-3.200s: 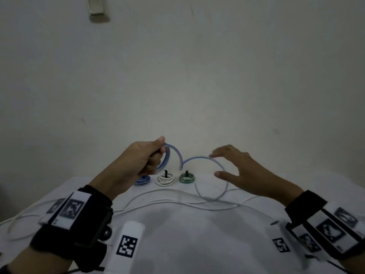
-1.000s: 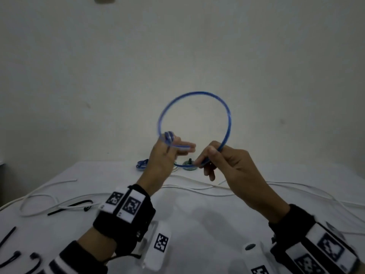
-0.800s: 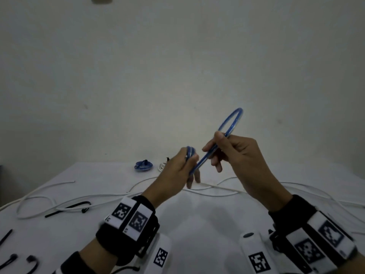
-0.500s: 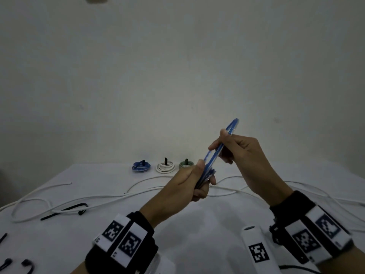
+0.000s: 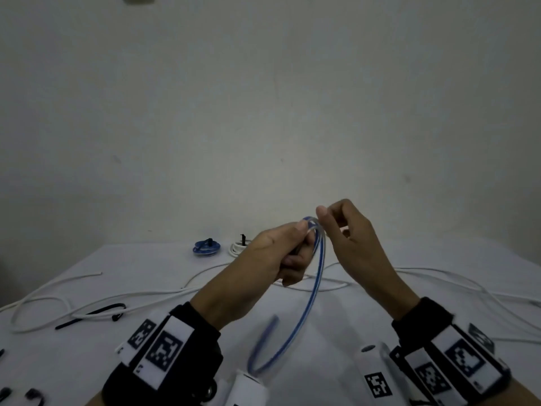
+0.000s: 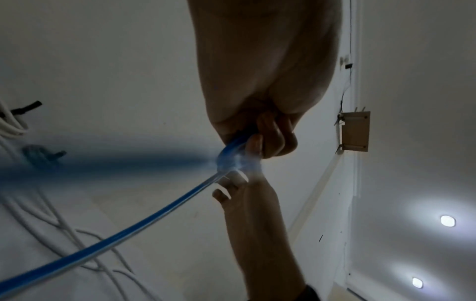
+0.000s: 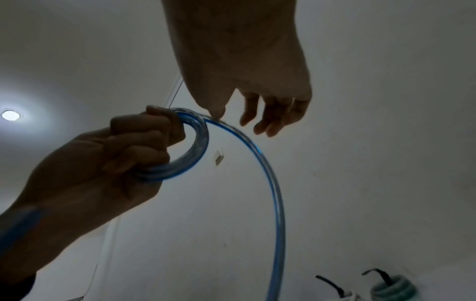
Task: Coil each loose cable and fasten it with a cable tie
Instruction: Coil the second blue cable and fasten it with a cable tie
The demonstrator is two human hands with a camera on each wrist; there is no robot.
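A: Head view first. Worth slowing down for the next turn?

B: Yes. Best to lay each new loop flat against those already gripped, matched in size, with the guiding thumb sliding back along the loose run. Left hand [image 5: 272,259] fisted round the wound turns of the blue cable [image 5: 317,276], up in the air above the table [image 5: 336,323]. Right hand [image 5: 354,244] just beside it, at the top of the bundle.

A: And the free length?

B: Hangs in one wide arc toward the wrists, tail blurred. Glossy blue with a pale stripe, and probably springy, so likely to pop open if the fist slackens.

A: Left wrist view?

B: Fingers [image 6: 273,138] curled tight on the bundle, with the strand running off low and left.

A: Right wrist view?

B: Several turns packed into a small ring inside the left fist. Right thumb tip resting on the outgoing strand, other fingers loosely bent, apart, gripping nothing.

A: Fastening?

B: Black cable tie [image 5: 90,313] lying on the table, well apart. Better fetched only once the tail is wound in.
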